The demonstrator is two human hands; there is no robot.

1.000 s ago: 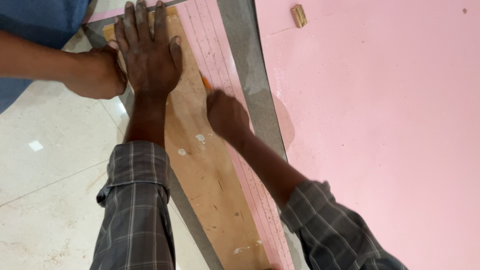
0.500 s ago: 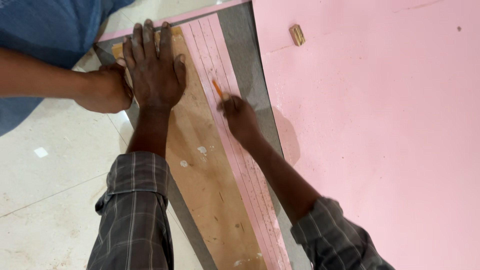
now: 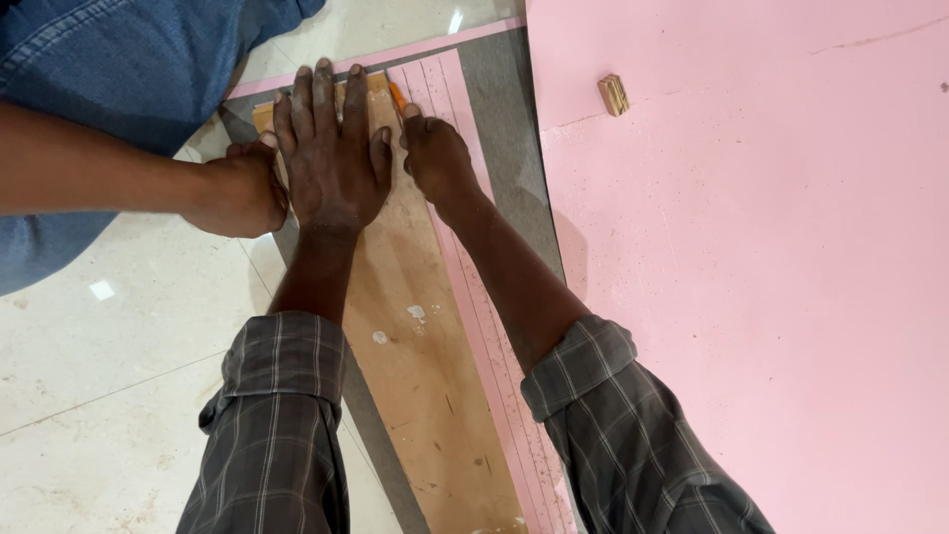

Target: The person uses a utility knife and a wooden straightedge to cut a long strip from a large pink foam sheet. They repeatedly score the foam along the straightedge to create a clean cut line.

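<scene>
The right hand [image 3: 435, 153] has its grip closed narrow on an orange-handled cutter [image 3: 395, 96], tip at the far end of the wooden straightedge [image 3: 415, 346]. The left hand [image 3: 334, 163] lies flat, fingers spread, pinning that board on the pink strip [image 3: 494, 356]. A co-worker's hand [image 3: 237, 193] steadies its left edge. Doing this well probably means firm downward pressure and the blade tight against the edge. The board's long axis runs from near the person away, tilted slightly left.
</scene>
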